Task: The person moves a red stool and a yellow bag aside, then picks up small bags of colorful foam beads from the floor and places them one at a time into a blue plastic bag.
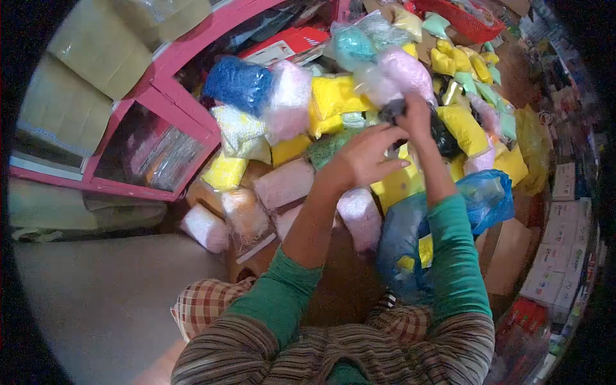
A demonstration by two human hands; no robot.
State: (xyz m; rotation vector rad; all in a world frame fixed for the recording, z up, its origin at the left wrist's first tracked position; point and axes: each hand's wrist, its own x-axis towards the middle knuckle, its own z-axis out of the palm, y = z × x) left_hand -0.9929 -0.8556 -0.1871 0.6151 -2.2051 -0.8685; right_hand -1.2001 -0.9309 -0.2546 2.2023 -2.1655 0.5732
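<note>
My right hand [416,119] reaches into the middle of a pile of plastic bags, its fingers closed on a dark plastic bag [390,111]. Close beside it is my left hand [373,154], fingers stretched and thumb apart, nothing seen in its grasp. A bag of pale pink beads [405,72] lies just beyond the right hand. Yellow bags [339,99] and a greenish bag [328,149] sit to the left of the hands. Below my right forearm spreads a blue plastic bag [404,240] with yellow pieces inside.
A dark blue bag [237,85] and a pink-and-white bag [289,96] lie at the back left. Pink shelving [144,99] stands on the left. A red basket [471,25] is at the far back. White boxes [559,250] are stacked on the right.
</note>
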